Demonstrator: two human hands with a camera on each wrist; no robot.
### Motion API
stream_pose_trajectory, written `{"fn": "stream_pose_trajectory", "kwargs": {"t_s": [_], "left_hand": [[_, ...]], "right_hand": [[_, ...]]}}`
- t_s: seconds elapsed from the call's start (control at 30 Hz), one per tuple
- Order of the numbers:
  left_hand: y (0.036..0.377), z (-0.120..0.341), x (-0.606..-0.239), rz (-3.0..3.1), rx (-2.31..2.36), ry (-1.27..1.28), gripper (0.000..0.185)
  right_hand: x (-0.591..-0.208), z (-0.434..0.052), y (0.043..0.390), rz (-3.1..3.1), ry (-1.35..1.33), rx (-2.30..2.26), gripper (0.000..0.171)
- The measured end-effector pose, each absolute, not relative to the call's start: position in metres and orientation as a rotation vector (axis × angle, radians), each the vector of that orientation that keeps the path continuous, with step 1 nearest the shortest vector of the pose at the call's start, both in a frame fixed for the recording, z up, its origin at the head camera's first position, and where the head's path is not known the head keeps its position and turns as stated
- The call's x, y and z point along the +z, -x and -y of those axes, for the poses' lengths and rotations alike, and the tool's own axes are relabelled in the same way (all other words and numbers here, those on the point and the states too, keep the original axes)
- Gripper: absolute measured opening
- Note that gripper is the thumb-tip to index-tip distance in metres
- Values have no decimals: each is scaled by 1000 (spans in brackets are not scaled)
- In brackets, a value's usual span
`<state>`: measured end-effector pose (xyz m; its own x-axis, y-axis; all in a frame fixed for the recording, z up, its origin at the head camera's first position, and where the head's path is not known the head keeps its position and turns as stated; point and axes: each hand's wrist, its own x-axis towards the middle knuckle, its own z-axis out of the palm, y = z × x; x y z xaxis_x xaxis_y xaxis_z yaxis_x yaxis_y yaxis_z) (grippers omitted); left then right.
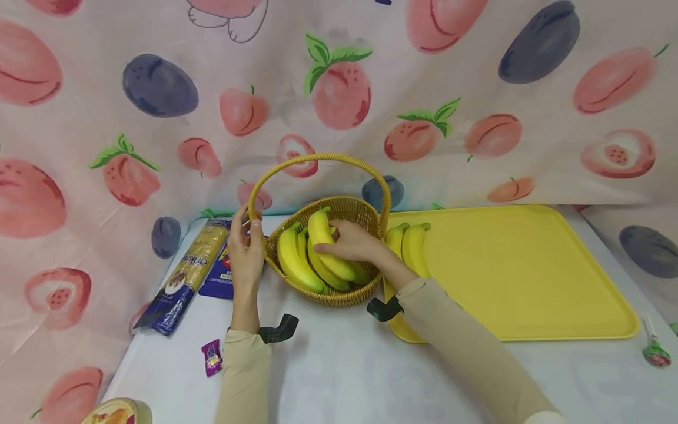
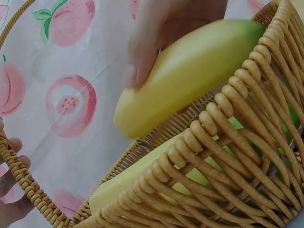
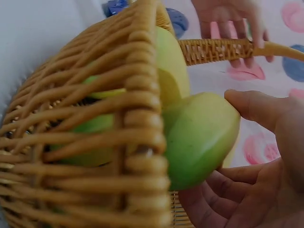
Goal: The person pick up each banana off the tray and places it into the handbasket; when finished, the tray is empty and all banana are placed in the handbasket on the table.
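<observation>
A wicker basket with a tall arched handle stands mid-table, several bananas lying inside. My left hand grips the handle low on its left side, thumb and fingers on either side of it, as the right wrist view shows. In my right hand is another banana, held between thumb and fingers above those in the basket. Its green end lies by the rim in the right wrist view. Beside the basket, more bananas rest on the left end of a yellow tray.
Left of the basket lie a long pasta packet and a blue packet, partly hidden by my left hand. A purple wrapped candy and a round tub are nearer. A lollipop lies at far right. Fruit-print cloth hangs behind.
</observation>
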<state>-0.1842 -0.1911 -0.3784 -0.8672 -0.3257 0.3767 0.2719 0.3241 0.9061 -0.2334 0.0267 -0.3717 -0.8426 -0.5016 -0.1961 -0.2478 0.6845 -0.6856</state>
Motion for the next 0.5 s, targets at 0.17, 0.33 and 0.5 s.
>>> {"fn": "stream_pose_trajectory", "kwargs": {"t_s": [0.17, 0.33, 0.5], "left_hand": [[186, 192, -382, 2092, -1556, -47, 36], [186, 192, -381, 2096, -1553, -40, 36], [185, 192, -380, 2105, -1560, -43, 37]], "right_hand": [[-370, -15, 239, -2499, 597, -831, 79], [-371, -8, 246, -2464, 597, -716, 79], [-375, -1, 250, -2453, 610, -677, 80]]}}
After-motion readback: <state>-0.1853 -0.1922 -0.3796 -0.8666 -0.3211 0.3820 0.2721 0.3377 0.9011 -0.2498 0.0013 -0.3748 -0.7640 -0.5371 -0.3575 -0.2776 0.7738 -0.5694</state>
